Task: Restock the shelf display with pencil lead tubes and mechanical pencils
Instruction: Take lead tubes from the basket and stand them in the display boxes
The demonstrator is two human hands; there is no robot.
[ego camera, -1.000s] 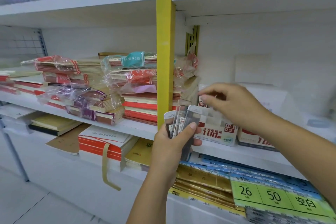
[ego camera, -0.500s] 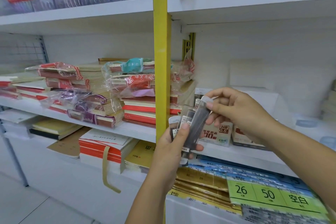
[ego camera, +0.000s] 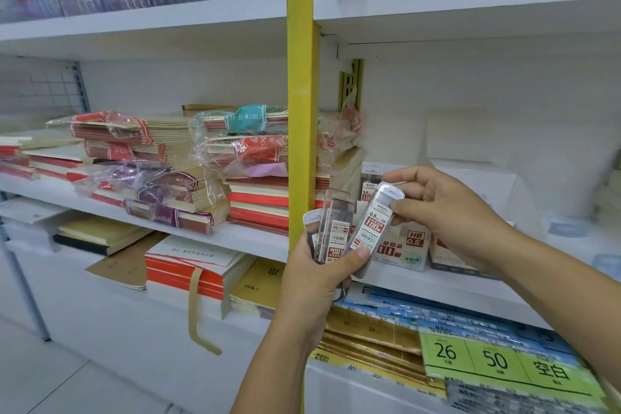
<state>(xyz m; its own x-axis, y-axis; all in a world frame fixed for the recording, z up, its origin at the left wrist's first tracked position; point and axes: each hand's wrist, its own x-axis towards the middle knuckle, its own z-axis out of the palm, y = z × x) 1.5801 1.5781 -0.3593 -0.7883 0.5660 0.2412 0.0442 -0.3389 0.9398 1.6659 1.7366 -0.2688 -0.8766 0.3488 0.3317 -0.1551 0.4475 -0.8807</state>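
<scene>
Head cam, mid-restock. My left hand (ego camera: 312,282) was wrapped round a small fan of clear plastic pencil lead tubes with red-and-white labels (ego camera: 331,232), thumb laid across the lower end of the front one. My right hand (ego camera: 447,208) pinched the capped top end of that front tube (ego camera: 371,228), index over the cap, thumb below. The tube was tilted with its top leaning right, both hands on it, in the air just in front of the white shelf board (ego camera: 420,282), right of the yellow upright post (ego camera: 302,111).

Target, as I judged it: the white cardboard display box marked HB 0.5 (ego camera: 408,245) on that shelf, directly behind the tubes. One similar tube (ego camera: 371,178) stood upright behind it. How full the box was I couldn't tell, since my hands blocked the opening.

Step in hand: peeling one tube off the bundle. Not yet free, left thumb on it.

Next move needs: left thumb off, right hand draws the tube clear without dragging its neighbours, turns it upright and sets it into the box. Slick plastic pinched at the very end, so likely to swing.

No mechanical pencils in either hand. Plastic-wrapped stacks of notebooks (ego camera: 248,158) sat left of the post, and a green price strip (ego camera: 497,360) lay lower right.
</scene>
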